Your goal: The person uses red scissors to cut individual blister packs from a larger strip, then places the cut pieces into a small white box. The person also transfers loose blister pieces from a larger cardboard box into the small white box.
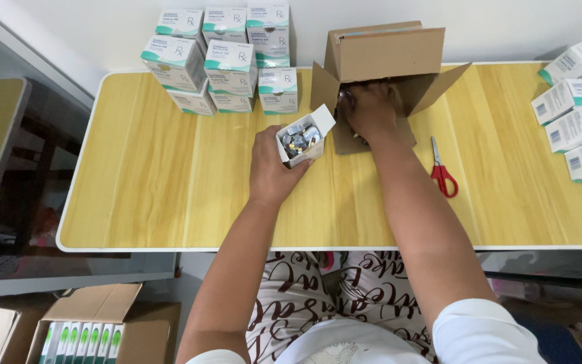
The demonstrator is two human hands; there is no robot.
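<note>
My left hand (271, 168) grips a small white carton (302, 140) with its top flap open; several blister strips show inside it. My right hand (370, 111) reaches into the mouth of a brown cardboard box (389, 54) lying on its side at the back of the yellow wooden table (170, 182). The fingers are inside the box and what they touch is hidden. The two hands are close together, the carton just left of the box opening.
A stack of white and teal medicine cartons (227, 61) stands at the back left. More such cartons (577, 121) lie at the right edge. Red-handled scissors (441, 168) lie right of my forearm. On the floor, an open box (85, 330) holds green-and-white packs.
</note>
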